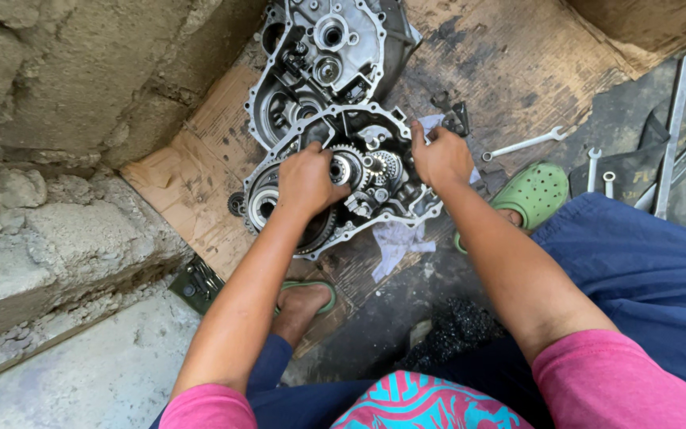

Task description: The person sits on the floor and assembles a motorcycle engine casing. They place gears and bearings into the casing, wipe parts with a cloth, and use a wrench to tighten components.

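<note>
left hand (305,181) fingers grip the gear cluster (359,168), partly hidden; right hand (441,156) fingers' hold unclear.

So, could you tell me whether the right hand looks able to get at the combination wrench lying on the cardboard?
Probably yes. The right hand rests on the engine case, and the wrench lies just to its right on bare cardboard, with nothing between them.

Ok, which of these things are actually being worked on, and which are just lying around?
In hand:
- near crankcase half with its gears, under the left hand
- its rim, gripped by the right hand

Lying about:
- second case half
- spanners
- white rag
- cardboard
</note>
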`<state>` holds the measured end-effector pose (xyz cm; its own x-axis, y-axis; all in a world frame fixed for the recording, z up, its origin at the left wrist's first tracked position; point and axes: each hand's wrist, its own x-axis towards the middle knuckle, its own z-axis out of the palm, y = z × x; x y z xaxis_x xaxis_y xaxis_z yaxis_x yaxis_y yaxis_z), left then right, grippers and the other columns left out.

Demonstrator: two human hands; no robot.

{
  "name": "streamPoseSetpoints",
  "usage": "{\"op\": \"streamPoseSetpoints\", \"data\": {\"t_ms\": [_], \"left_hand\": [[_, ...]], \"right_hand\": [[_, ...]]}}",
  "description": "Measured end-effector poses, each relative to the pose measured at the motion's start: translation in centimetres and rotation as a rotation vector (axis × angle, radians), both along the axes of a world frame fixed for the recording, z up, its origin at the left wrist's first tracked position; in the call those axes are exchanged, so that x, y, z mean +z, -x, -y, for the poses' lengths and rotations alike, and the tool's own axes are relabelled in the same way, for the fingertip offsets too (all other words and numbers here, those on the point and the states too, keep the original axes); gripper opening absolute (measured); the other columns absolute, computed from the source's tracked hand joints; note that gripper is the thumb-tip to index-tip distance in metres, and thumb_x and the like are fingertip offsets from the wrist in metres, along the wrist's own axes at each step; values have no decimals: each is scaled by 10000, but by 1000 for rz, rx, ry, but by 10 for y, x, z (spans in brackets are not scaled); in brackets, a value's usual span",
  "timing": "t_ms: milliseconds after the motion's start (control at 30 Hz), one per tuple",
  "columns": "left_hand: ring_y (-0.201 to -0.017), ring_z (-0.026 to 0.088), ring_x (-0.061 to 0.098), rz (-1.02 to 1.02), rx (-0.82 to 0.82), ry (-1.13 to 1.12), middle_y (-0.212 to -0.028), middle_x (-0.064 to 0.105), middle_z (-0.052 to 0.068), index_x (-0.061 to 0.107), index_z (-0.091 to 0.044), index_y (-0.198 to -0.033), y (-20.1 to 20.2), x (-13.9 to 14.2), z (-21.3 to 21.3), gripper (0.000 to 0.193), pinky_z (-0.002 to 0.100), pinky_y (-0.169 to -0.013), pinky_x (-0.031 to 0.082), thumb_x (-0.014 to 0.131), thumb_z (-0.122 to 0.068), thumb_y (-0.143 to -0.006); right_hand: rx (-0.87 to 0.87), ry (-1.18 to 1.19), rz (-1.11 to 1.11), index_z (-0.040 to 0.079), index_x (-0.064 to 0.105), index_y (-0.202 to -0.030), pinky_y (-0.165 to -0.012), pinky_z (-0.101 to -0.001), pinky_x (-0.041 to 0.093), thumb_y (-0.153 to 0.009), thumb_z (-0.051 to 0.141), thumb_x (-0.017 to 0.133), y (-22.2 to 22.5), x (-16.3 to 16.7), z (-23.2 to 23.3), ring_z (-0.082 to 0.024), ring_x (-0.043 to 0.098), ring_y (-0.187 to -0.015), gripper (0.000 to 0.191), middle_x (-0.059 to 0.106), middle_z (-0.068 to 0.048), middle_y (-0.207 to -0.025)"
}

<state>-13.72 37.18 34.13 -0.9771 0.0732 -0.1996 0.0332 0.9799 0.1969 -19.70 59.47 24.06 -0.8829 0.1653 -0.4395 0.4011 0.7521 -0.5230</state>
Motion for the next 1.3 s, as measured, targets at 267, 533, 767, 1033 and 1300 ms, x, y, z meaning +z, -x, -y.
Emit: {"op": "streamPoseSetpoints", "data": {"t_ms": [267, 533, 767, 1033, 1300], "left_hand": [[-863, 266, 718, 259, 247, -1110, -1095, 747, 205, 647, 37, -1374, -25, 92, 26, 639, 354, -746, 579, 781, -228, -809], [-937, 260, 663, 551, 371, -1869, -1305, 647, 312, 404, 92, -1579, -73, 154, -11, 764, 303, -686, 573, 561, -19, -839], [-1047, 298, 631, 532, 406, -1848, -1461, 549, 332, 301, 66, -1631, -83, 183, -27, 911, 365, -794, 592, 527, -78, -760], [-1052, 380, 643, 554, 434, -1969, -1488, 519, 368, 293, 110, -1630, -88, 204, -29, 967, 409, -815, 595, 605, -198, -768], [-797, 213, 661, 325, 498, -1740, -1106, 721, 235, 608, 81, -1304, -82, 177, -27, 449, 266, -609, 532, 598, -278, -1036]], "right_hand": [[-3, -15, 8, 95, 764, -1100, -924, -513, 513, -932, 686, 519, 0, 1, 4, -431, 670, -1065, 661, 721, -238, -1088], [19, -27, -1, 87, 767, -1106, -943, -513, 502, -951, 687, 525, -4, 5, 4, -446, 660, -1079, 666, 714, -256, -1102], [7, -27, 6, 103, 763, -1125, -954, -508, 496, -937, 697, 517, -1, 8, 5, -448, 652, -1094, 670, 706, -261, -1118], [10, -26, 41, 123, 755, -1172, -977, -504, 494, -936, 709, 503, 0, 16, 6, -439, 648, -1131, 680, 706, -249, -1161], [19, -20, 30, 104, 763, -1143, -968, -518, 501, -950, 706, 503, 0, 7, 5, -447, 650, -1121, 684, 706, -261, -1148]]}}
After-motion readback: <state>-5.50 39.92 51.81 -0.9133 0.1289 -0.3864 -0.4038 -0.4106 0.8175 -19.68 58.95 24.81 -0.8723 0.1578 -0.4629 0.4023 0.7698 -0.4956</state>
